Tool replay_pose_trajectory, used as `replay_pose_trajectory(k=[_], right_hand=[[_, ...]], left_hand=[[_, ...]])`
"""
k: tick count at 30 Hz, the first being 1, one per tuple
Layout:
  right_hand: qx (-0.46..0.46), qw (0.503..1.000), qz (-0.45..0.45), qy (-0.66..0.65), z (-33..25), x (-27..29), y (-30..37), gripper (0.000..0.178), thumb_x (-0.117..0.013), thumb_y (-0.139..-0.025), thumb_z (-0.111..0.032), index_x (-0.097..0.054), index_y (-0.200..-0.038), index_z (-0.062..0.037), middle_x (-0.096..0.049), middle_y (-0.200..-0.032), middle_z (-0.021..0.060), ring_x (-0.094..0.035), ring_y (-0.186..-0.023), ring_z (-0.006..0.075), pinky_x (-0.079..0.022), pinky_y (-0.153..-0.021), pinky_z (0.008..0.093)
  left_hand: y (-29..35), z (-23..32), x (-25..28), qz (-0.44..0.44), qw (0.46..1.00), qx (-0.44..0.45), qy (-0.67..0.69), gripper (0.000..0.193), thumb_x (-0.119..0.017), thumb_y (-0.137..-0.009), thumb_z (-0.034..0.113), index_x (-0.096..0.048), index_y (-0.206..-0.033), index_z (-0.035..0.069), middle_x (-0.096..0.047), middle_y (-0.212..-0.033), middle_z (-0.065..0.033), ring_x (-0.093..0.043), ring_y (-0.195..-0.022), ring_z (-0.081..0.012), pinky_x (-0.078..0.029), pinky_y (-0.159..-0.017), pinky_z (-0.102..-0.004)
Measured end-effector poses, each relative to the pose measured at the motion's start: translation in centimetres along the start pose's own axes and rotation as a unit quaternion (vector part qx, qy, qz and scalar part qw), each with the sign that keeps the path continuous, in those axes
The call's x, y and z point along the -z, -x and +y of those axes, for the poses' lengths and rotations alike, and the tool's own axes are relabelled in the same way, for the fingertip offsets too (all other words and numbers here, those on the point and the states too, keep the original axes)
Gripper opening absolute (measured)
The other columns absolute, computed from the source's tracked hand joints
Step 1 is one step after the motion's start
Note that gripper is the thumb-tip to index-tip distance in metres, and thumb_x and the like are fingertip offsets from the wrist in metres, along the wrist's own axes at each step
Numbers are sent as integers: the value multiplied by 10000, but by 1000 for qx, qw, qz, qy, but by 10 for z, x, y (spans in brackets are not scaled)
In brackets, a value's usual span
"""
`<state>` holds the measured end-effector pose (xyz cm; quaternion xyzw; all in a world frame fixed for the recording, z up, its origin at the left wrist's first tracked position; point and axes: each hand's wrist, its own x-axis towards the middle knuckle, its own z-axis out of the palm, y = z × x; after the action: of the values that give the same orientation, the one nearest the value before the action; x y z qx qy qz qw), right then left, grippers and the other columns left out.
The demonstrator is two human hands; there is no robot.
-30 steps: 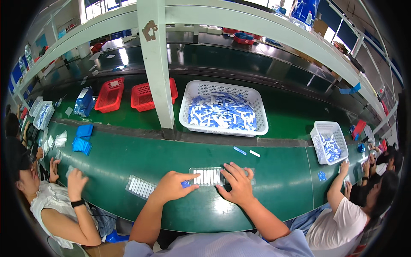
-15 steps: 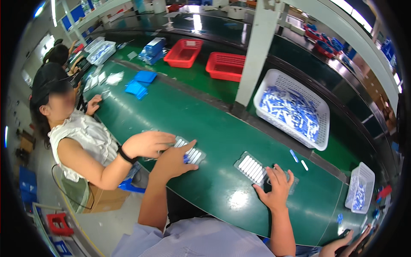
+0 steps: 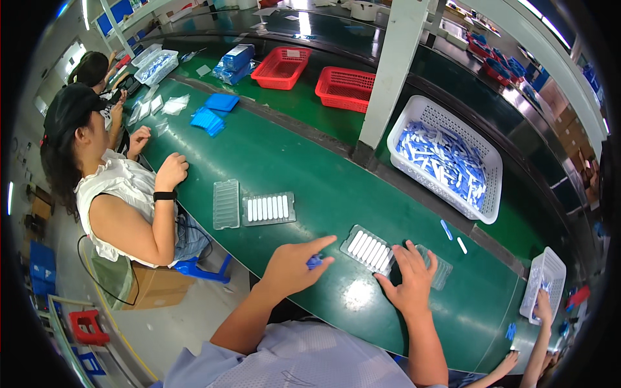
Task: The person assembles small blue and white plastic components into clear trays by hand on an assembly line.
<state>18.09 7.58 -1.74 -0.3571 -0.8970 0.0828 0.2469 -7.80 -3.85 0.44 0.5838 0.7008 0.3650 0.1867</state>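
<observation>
My left hand (image 3: 291,268) is over the near edge of the green table, its index finger stretched toward a clear plastic tray. Small blue pieces (image 3: 314,261) are held in its curled fingers; their exact kind is unclear. A row of white sticks (image 3: 370,249) fills that clear tray (image 3: 346,247). My right hand (image 3: 412,275) grips the tray's right end between thumb and fingers. An empty clear tray half (image 3: 441,271) lies beside it, partly behind my fingers. Farther left lie another clear tray (image 3: 292,214) of white sticks and an empty clear tray half (image 3: 226,205).
A co-worker (image 3: 123,213) sits at the left. Beyond the table stand red baskets (image 3: 264,79) and a white basket (image 3: 495,187) of blue-and-white sticks, near a white post (image 3: 388,84). Two loose sticks (image 3: 446,229) lie at right. Another person's hand (image 3: 543,307) reaches into a smaller basket (image 3: 556,271).
My left hand has moved right, away from the left tray, with blue pieces in it. The co-worker's hand has withdrawn from that tray. My right hand stays at its tray.
</observation>
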Motion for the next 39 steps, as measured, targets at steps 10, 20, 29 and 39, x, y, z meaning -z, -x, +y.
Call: replay_pose_trajectory(k=[10,20,29,39], right_hand=[[90,992,-52,-70,-28,-47,-84,673,-832,-772,-344,-598,-1348,-88,-667,-1296,106,-544,-1334,298,-283,-1126,552],[62,994,-46,-77,-55,-77,-112,666,-829,-778,-356,-604,-1334,-68,-652,-1334,113,-540,-1342,298,-270,-1144,543],[42,998,-25,-39,-59,-99,-145,662,-823,-788,-347,-579,-1332,-60,-650,-1304,138,-554,-1316,306,-313,-1079,504],[77,991,-28,-110,-115,-147,-198,682,-858,-733,-389,-611,-1277,-61,-657,-1262,125,-550,-1261,291,-300,-1073,475]], left_hand=[[13,-66,57,165,952,181,-181,561,-819,-790,276,-668,-1299,97,-705,-793,-198,-697,-714,-383,-563,-686,-440],[-48,-117,75,205,917,183,-289,712,-817,-775,259,-564,-1427,124,-717,-865,-218,-693,-795,-420,-554,-717,-491],[-47,-131,110,264,896,298,-196,633,-753,-845,303,-559,-1409,90,-720,-998,-237,-697,-937,-428,-555,-797,-516],[38,-123,102,313,873,319,-196,556,-794,-786,438,-734,-1107,-12,-733,-930,-214,-703,-880,-400,-556,-800,-471]])
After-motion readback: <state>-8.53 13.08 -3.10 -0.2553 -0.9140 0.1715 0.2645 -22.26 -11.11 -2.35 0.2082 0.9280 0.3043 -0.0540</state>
